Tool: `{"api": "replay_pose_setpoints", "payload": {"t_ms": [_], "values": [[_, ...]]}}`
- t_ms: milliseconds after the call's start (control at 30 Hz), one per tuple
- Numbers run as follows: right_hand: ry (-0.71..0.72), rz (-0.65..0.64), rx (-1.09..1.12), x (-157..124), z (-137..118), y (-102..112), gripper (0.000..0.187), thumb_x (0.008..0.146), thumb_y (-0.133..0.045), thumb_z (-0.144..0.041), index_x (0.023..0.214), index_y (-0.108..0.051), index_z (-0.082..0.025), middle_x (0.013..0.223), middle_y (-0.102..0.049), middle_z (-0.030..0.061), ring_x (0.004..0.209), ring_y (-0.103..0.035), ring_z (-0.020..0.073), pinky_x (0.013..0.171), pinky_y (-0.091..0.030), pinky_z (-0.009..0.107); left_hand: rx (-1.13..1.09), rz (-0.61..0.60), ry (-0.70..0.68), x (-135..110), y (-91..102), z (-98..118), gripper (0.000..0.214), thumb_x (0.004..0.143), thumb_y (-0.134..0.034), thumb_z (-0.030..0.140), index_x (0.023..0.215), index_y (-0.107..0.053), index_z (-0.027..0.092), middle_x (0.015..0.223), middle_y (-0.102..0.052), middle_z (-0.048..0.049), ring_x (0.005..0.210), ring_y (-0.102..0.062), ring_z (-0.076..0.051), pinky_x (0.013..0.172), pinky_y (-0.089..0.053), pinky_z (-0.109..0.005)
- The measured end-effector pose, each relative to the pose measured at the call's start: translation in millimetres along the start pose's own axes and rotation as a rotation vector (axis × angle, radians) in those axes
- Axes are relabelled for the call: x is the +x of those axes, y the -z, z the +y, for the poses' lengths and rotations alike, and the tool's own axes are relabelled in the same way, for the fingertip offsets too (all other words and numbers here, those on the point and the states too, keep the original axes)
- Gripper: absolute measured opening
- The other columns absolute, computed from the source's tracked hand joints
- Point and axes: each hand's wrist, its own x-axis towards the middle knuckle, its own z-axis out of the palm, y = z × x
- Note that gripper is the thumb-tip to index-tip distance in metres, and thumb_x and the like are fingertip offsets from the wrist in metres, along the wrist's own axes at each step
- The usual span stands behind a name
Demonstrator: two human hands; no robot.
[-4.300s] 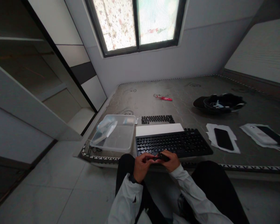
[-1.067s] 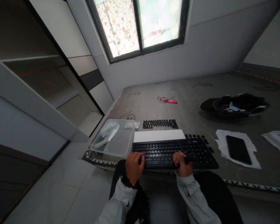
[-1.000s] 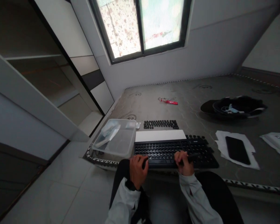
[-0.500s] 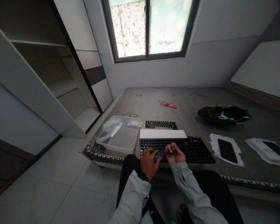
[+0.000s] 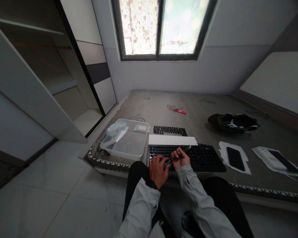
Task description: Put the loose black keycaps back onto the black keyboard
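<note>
A black full-size keyboard (image 5: 207, 159) lies at the mattress edge in front of my knees. My left hand (image 5: 159, 170) rests on its left part, fingers bent and apart, with the thumb near the lower keys. Just right of it, my right hand (image 5: 180, 158) is closed around a thin dark stick-like tool (image 5: 188, 149), whose upper end points up and right. What its lower end touches is hidden by the fingers. Behind the keyboard lies a white flat strip (image 5: 173, 140). Beyond that, black keycaps (image 5: 170, 130) are laid out in rows.
Left of the keyboard stands a clear plastic bin (image 5: 129, 145) with plastic bags inside. A black phone (image 5: 235, 158) on white paper, a white device (image 5: 273, 159) and a dark cap (image 5: 238, 123) lie to the right. A red-handled item (image 5: 178, 110) is farther back.
My right hand has shifted left, closer to the left hand, and its dark tool now shows above the fingers. The left hand stays on the keyboard. The view has shifted slightly.
</note>
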Motion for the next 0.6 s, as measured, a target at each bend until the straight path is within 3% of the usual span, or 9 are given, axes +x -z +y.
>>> {"api": "replay_pose_setpoints", "payload": {"t_ms": [367, 600], "values": [[-0.078, 0.046, -0.101, 11.6, 7.9, -5.6, 0.047, 0.063, -0.075, -0.047, 0.054, -0.037, -0.021, 0.041, -0.034, -0.0071, 0.041, -0.032, 0.0081, 0.042, -0.027, 0.025, -0.005, 0.011, -0.011, -0.8, -1.1, -3.7, 0.031, 0.082, -0.063, 0.032, 0.113, -0.060, 0.030, 0.112, -0.057, -0.0031, 0.106, -0.049, -0.023, 0.090, -0.041, -0.041], [-0.115, 0.112, -0.125, 15.5, 9.1, -12.9, 0.048, 0.069, -0.072, -0.052, 0.054, -0.037, -0.022, 0.039, -0.034, -0.0075, 0.040, -0.036, 0.0089, 0.041, -0.028, 0.024, -0.004, 0.026, -0.015, -1.6, -2.5, -4.4, 0.031, 0.082, -0.063, 0.031, 0.113, -0.060, 0.029, 0.113, -0.056, -0.0034, 0.106, -0.049, -0.023, 0.090, -0.040, -0.041]]}}
